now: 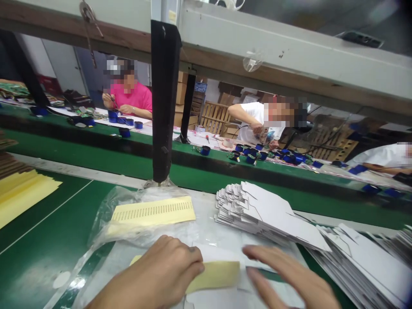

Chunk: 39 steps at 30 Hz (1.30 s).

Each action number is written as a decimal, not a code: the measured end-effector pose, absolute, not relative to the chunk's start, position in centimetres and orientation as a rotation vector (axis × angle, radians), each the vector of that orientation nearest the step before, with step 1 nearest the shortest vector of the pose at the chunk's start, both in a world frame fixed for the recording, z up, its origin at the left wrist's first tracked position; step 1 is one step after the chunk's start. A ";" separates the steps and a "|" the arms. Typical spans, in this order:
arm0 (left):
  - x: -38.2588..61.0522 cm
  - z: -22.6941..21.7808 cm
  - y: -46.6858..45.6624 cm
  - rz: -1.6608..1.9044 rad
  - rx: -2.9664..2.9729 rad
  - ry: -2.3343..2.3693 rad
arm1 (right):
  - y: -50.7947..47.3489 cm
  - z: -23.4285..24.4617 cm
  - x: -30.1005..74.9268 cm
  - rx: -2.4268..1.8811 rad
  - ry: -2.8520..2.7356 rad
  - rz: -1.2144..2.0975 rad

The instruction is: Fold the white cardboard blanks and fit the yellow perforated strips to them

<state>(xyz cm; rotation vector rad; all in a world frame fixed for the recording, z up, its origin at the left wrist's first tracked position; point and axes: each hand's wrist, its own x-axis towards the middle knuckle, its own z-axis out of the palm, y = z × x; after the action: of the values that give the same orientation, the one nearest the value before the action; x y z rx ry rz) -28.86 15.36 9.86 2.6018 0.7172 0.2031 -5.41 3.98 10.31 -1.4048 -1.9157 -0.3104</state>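
My left hand [170, 270] is closed, thumb against forefinger, on the left end of a yellow paper strip [219, 274]. Beneath the strip lies a flat white cardboard piece [209, 299], partly hidden by my hands. My right hand [283, 279], a little blurred, is just right of the strip's free end, its thumb and fingers apart and nothing between them. Beyond my left hand, a yellow sheet with a row of small printed marks [154, 210] rests on a crumpled clear plastic bag [109, 214].
Flat white box blanks [267, 206] are stacked at right, with another stack [370, 253] beside them. Yellow sheets [25, 193] lie far left. A black post [165, 98] stands ahead. Across the green conveyor [128, 156], several people work among blue round parts [251, 159].
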 end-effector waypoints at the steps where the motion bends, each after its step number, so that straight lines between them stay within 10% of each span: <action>1: -28.8 9.6 15.5 0.211 2.583 0.686 | 4.9 10.2 -6.4 -1.345 -1.977 -0.258; 9: -30.0 9.3 17.4 0.255 2.467 0.765 | 9.6 6.0 -9.3 -1.367 -1.911 0.382; 21: -29.5 8.7 17.9 0.259 2.253 0.807 | 9.2 4.0 -9.8 -1.087 -1.991 -0.302; 39: -29.0 9.1 14.8 -0.132 2.632 0.701 | 10.9 7.8 -9.0 -1.656 -2.000 0.808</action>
<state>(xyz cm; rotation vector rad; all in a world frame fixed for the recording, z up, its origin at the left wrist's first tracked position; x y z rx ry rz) -28.98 14.78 9.14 2.6324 0.7009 -0.1324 -9.00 10.85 7.77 -1.6559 -1.9999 0.8078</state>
